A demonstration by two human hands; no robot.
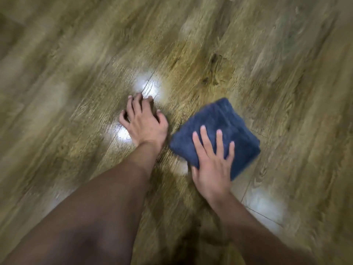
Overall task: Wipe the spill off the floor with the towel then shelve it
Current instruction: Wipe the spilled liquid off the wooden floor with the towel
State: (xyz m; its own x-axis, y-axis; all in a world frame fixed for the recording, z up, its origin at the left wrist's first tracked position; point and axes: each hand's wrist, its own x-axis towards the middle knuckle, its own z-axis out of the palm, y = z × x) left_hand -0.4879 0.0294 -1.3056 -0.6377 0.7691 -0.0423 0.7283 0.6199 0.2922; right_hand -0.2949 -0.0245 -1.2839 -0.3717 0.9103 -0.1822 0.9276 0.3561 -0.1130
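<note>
A person's right hand [212, 159] presses flat, fingers spread, on a folded blue towel [219, 131] lying on the wood floor [277, 73]; the left hand [143, 123] braces beside it, fingers bent against the boards. The towel looks soft, light and likely to bunch, best pinched at a folded edge. No spill is discernible through the blur.
</note>
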